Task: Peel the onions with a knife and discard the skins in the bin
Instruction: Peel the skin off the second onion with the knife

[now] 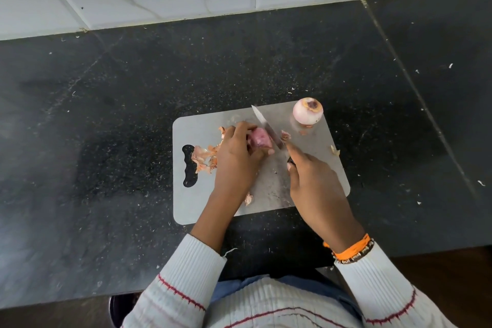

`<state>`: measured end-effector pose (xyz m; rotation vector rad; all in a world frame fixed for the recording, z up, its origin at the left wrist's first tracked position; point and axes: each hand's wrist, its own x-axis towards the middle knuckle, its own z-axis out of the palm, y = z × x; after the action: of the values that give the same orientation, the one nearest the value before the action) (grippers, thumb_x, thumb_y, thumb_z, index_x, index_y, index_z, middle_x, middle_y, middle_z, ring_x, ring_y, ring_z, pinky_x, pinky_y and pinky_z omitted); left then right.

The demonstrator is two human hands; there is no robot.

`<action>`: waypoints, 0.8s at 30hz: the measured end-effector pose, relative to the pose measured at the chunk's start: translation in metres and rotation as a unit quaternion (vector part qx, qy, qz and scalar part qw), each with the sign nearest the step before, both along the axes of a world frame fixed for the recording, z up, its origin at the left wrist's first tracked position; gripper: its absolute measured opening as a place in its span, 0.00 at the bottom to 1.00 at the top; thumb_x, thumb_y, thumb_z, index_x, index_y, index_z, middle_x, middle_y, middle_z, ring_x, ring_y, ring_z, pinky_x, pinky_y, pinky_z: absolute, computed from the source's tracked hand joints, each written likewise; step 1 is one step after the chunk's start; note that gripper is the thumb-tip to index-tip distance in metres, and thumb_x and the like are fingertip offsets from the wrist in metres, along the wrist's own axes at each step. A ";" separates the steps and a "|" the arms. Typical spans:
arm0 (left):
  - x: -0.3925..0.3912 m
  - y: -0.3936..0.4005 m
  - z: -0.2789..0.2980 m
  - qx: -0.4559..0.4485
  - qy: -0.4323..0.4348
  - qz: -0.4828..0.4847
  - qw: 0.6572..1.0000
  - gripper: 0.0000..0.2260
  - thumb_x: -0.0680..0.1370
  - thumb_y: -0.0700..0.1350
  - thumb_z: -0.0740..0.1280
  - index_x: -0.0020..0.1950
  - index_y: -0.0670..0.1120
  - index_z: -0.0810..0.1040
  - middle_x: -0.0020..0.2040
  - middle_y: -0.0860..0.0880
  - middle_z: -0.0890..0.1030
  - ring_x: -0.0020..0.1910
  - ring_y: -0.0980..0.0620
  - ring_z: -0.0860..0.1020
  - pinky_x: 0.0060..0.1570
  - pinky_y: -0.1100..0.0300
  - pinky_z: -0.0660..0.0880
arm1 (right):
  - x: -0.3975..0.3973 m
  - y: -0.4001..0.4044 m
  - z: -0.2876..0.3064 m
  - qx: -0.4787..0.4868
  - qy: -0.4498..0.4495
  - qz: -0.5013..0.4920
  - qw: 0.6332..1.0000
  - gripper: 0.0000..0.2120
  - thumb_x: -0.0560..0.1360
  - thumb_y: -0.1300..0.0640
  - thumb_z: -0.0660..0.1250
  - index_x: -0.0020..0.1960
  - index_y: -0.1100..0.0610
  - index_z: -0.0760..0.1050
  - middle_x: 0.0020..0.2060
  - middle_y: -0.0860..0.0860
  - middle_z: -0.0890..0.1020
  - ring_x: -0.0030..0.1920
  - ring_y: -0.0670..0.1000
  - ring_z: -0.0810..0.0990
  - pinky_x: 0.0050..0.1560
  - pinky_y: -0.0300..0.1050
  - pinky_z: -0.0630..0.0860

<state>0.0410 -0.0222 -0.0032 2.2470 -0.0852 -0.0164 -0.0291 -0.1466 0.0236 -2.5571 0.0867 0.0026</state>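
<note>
On the grey cutting board (202, 202), mid worktop (106, 114), I have the left hand (234, 157) clamped round a red onion (262, 138): fingers curled over its top, thumb underneath at the near side. Right hand (314, 184) grips the knife (266, 126) by the handle, index finger laid along the spine, blade angled far-left with the edge at the onion's right end. Looks like I'm trimming that end; a small cut-off bit (285, 136) lies just right of the blade.

A second, peeled onion (308, 110) sits at the board's far right corner, cut end up, well apart from the work.

Handling judgement: the onion is light, firm and round, so it'll roll unless pinned. The inner layer is probably slick once the skin is off, so hold across the widest part with fingertips tucked back from the blade. The skins (205, 158) piled left of the left hand by the board's handle slot are papery and brittle; they'll crumble and scatter, so gather in a loose bunch rather than pinching single flakes. More scraps at the near edge and right edge of the board.

I can't see the bin for sure; the dark round object at the bottom edge might be it.
</note>
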 end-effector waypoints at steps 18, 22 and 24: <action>0.008 0.005 0.001 -0.025 0.042 0.014 0.999 0.19 0.67 0.44 0.76 0.56 0.46 0.77 0.52 0.48 0.79 0.44 0.55 0.76 0.43 0.71 0.70 | -0.004 0.009 0.021 -0.088 0.085 0.018 0.992 0.30 0.79 0.58 0.57 0.76 0.51 0.46 0.60 0.51 0.71 0.51 0.47 0.77 0.46 0.37 0.71; 0.008 0.005 0.001 -0.022 0.053 0.013 0.998 0.20 0.66 0.44 0.76 0.56 0.47 0.77 0.52 0.49 0.78 0.46 0.54 0.77 0.46 0.67 0.72 | -0.005 0.009 0.028 -0.092 0.099 0.021 0.991 0.31 0.79 0.59 0.57 0.76 0.51 0.44 0.61 0.51 0.71 0.51 0.48 0.77 0.48 0.38 0.73; 0.008 0.004 0.001 -0.016 0.046 0.006 0.999 0.21 0.66 0.44 0.77 0.57 0.47 0.77 0.51 0.49 0.77 0.45 0.53 0.76 0.45 0.66 0.72 | -0.008 0.012 0.030 -0.104 0.110 0.027 0.988 0.32 0.79 0.59 0.57 0.76 0.52 0.43 0.61 0.51 0.71 0.50 0.48 0.77 0.48 0.39 0.74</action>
<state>0.0489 -0.0178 -0.0018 2.2117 -0.0226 -0.1122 -0.0368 -0.1348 0.0535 -2.7573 0.1079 0.3126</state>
